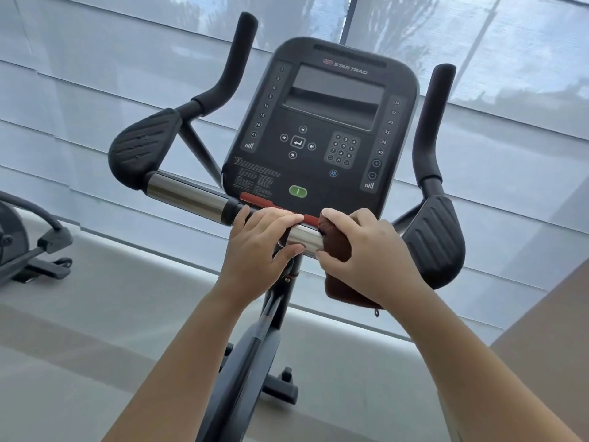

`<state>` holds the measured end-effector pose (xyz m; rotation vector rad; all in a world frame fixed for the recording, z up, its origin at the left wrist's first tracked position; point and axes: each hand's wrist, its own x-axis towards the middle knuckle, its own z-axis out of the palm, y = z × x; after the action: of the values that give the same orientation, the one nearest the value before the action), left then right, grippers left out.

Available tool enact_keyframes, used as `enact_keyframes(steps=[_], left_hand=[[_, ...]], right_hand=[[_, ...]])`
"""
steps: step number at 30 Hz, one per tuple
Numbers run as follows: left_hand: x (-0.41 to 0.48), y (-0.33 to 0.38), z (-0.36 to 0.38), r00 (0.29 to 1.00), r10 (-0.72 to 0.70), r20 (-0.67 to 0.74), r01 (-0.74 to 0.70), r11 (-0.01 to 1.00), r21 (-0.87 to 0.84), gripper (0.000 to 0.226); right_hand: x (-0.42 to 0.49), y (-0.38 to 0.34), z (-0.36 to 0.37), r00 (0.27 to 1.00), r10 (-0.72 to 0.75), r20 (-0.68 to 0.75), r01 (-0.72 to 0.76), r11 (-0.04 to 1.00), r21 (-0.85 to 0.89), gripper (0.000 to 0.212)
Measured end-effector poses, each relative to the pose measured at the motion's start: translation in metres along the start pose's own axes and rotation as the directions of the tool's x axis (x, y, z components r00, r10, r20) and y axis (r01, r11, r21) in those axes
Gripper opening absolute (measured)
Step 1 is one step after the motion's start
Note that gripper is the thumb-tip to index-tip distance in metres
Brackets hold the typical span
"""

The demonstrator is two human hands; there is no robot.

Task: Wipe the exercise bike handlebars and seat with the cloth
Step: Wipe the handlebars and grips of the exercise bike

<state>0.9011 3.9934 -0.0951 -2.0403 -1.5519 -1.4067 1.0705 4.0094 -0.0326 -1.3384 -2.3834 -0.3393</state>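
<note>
The exercise bike's handlebar runs across the middle, with silver sensor sections, black elbow pads and two upright black grips. My left hand grips the bar just left of its centre, fingers curled over the top and thumb underneath. My right hand holds a dark brown cloth wrapped round the bar to the right of a bare silver section. A loose end of the cloth hangs below my right wrist. The seat is out of view.
The black console with its screen and keypad stands right behind the bar. Below are the bike's post and base. Another machine sits at the far left. Window blinds fill the background.
</note>
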Motion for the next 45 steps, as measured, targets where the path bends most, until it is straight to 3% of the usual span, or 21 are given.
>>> enact_keyframes(steps=[8,12,17,22,32,42,45], left_hand=[[-0.010,0.014,-0.001,0.997,-0.075,0.015,0.074,0.996,0.049,0.041],[-0.031,0.034,-0.014,0.989,-0.126,0.078,0.110,0.976,0.191,0.048],[-0.074,0.075,-0.034,0.976,-0.215,-0.013,0.207,0.921,0.331,0.042],[-0.117,0.127,-0.040,0.951,-0.306,-0.053,0.300,0.862,0.410,0.041],[-0.217,0.201,-0.066,0.836,-0.529,-0.144,0.510,0.654,0.559,0.041],[-0.306,0.240,-0.141,0.720,-0.640,-0.270,0.653,0.492,0.575,0.040],[-0.346,0.246,-0.183,0.682,-0.659,-0.316,0.695,0.449,0.562,0.040]], right_hand=[[-0.017,0.000,0.005,0.964,-0.137,-0.228,0.155,0.986,0.062,0.049],[-0.025,0.005,-0.003,0.940,-0.184,-0.286,0.236,0.958,0.160,0.047],[-0.051,0.009,-0.012,0.911,-0.226,-0.344,0.336,0.891,0.305,0.047],[-0.088,0.013,-0.016,0.906,-0.309,-0.290,0.416,0.775,0.476,0.049],[-0.162,-0.012,-0.003,0.881,-0.448,-0.153,0.408,0.555,0.725,0.052],[-0.237,-0.104,-0.015,0.744,-0.641,-0.187,0.557,0.442,0.703,0.049],[-0.272,-0.149,-0.023,0.679,-0.699,-0.225,0.663,0.451,0.598,0.045]])
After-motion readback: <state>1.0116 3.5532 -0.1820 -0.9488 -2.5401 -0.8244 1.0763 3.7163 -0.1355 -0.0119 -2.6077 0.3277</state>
